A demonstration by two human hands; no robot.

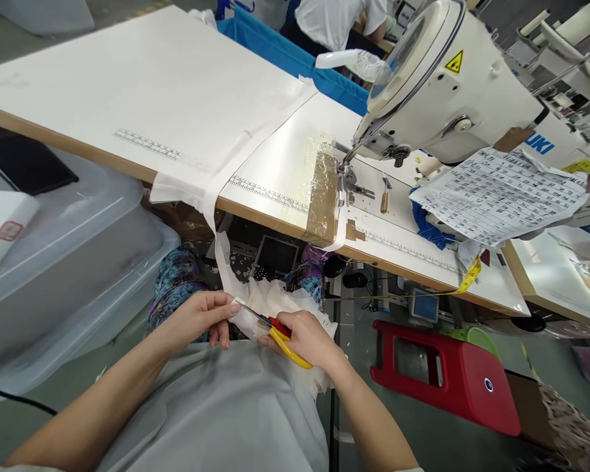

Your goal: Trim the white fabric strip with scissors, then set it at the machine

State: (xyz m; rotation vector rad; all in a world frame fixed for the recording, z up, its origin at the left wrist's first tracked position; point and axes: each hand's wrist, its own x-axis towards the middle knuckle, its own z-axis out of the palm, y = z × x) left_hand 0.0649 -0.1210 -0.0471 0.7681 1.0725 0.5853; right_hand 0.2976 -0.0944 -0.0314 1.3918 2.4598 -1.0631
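Observation:
Over my lap, my left hand point(204, 319) pinches the white fabric strip point(221, 252) between thumb and forefinger. My right hand point(302, 337) is wrapped round a pair of scissors point(289, 347) with yellow and red handles. Their blades point left, with the tips close to my left fingertips and the fabric edge; whether they are cutting cannot be made out. From my hand the strip runs up over the table edge and across the white tabletop. Gathered pale fabric point(275, 298) lies on my lap behind and below the scissors.
A sewing machine point(457, 78) stands on the white table point(142, 72), with a handwritten sheet point(501, 193) hanging from it. Plastic bins point(78, 275) flank me on the left. A red stool point(447, 377) stands on the right. Another person point(329, 23) sits beyond the blue fabric bin point(275, 49).

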